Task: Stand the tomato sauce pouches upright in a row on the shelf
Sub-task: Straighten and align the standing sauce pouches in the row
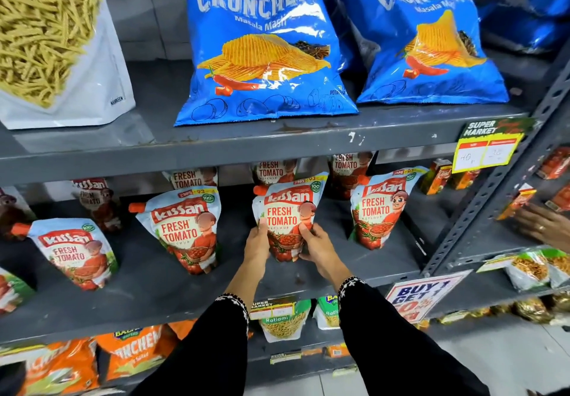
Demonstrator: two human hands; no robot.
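Observation:
Several white and red tomato sauce pouches with orange caps stand on the grey middle shelf [154, 291]. My left hand [257, 243] and my right hand [317, 246] grip the lower sides of the centre pouch [288, 210], which stands upright. Left of it stands a second pouch [185, 229], tilted a little, and further left a third pouch [77, 252] leans to the left. Another upright pouch [379, 207] stands to the right. More pouches [273, 172] sit behind in a back row, partly hidden by the shelf above.
Blue chip bags [262, 44] and a white snack bag [58, 47] fill the shelf above. Orange chip bags [129, 355] lie below. A perforated grey upright [481, 210] bounds the shelf on the right. Another person's hand [543, 224] reaches into the neighbouring shelf.

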